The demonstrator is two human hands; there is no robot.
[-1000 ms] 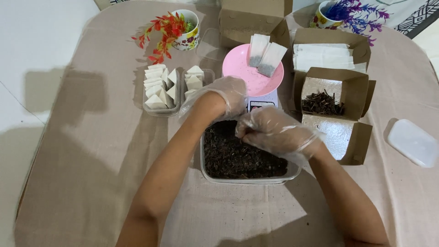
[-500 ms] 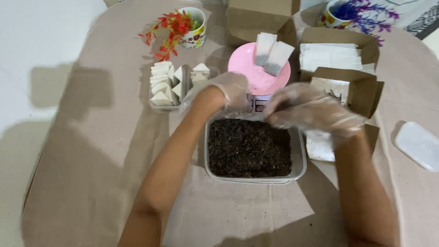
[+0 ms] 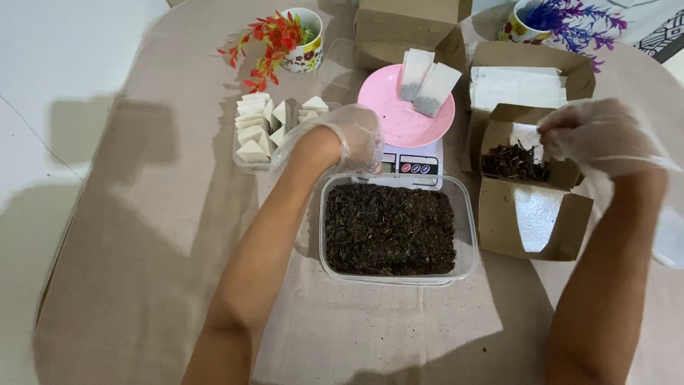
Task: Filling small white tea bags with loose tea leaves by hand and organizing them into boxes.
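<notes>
A clear plastic tub point(image 3: 467, 239) of dark loose tea leaves point(image 3: 388, 229) stands in the middle of the table. My gloved left hand point(image 3: 355, 137) rests at its far left corner, fingers curled down and hidden. My gloved right hand point(image 3: 597, 135) hovers over an open brown carton point(image 3: 533, 227) holding dark dried stalks point(image 3: 511, 162), its fingertips pinched together. Whether anything is between them does not show. Behind the tub a small scale point(image 3: 412, 166) carries a pink plate point(image 3: 395, 117) with two filled tea bags point(image 3: 426, 84).
A clear tray of folded white triangles point(image 3: 255, 134) sits to the left. A brown carton of flat white bags point(image 3: 516, 87) and another carton point(image 3: 405, 25) stand at the back. Two cups hold a red plant point(image 3: 274, 39) and a purple plant point(image 3: 563, 16). A white lid point(image 3: 673, 239) lies far right.
My right hand has left the tub of leaves and moved right and away to the carton of stalks. My left hand has stayed at the tub's far corner.
</notes>
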